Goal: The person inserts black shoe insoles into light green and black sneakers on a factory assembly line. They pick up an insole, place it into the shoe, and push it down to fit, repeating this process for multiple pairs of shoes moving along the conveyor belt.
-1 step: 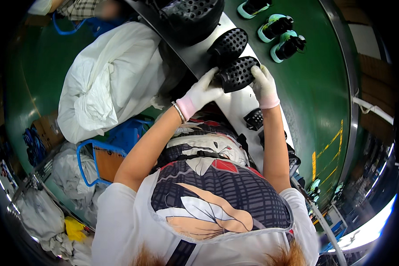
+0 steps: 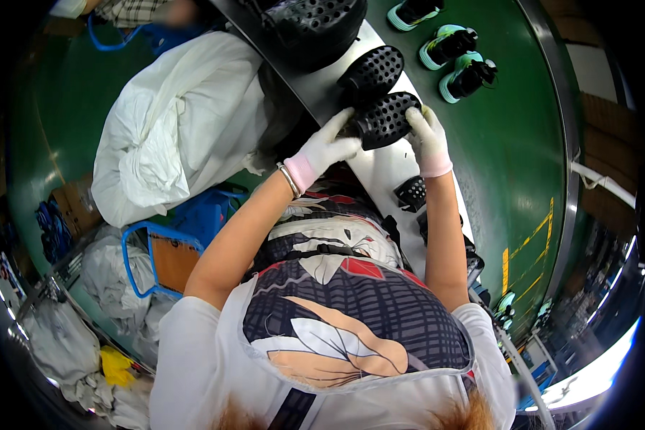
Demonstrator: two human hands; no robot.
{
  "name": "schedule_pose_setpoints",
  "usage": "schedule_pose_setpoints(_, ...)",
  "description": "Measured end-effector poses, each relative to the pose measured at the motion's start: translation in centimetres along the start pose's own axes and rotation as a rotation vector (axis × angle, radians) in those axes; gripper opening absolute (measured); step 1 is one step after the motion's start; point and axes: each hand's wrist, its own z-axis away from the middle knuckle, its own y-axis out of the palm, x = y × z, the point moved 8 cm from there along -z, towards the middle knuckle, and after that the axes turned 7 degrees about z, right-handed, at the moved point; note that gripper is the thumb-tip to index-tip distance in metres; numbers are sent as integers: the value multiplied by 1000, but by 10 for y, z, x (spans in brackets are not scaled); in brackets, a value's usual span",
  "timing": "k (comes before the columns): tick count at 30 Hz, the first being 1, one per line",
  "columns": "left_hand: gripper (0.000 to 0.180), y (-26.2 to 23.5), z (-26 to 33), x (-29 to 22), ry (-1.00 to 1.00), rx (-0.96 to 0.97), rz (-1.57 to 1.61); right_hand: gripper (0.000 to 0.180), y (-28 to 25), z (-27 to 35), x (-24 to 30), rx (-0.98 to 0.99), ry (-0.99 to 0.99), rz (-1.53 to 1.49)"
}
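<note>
Black perforated sole (image 2: 385, 118) sat upper centre of frame over the desk (image 2: 380, 175), long axis left-right, clasped between both gloved hands: left hand (image 2: 327, 147) grasping its left end, right hand (image 2: 424, 132) its right end, equally near.

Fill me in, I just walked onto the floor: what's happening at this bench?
A person in white gloves holds a black perforated shoe piece between both hands, the left hand at its near end and the right hand at its far side, above a pale workbench. A second black perforated piece lies just beyond. Teal and black shoes sit on the green conveyor belt, and a big white sack stands at the left.
</note>
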Motion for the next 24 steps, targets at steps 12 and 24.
schedule_pose_setpoints(12, 61, 20, -14, -14, 236, -559, -393, 52, -31, -3, -6, -96, -59, 350)
schedule_pose_setpoints(24, 56, -98, 220, 138, -181, -1068, -656, 51, -36, -18, -1, -85, -214, 357)
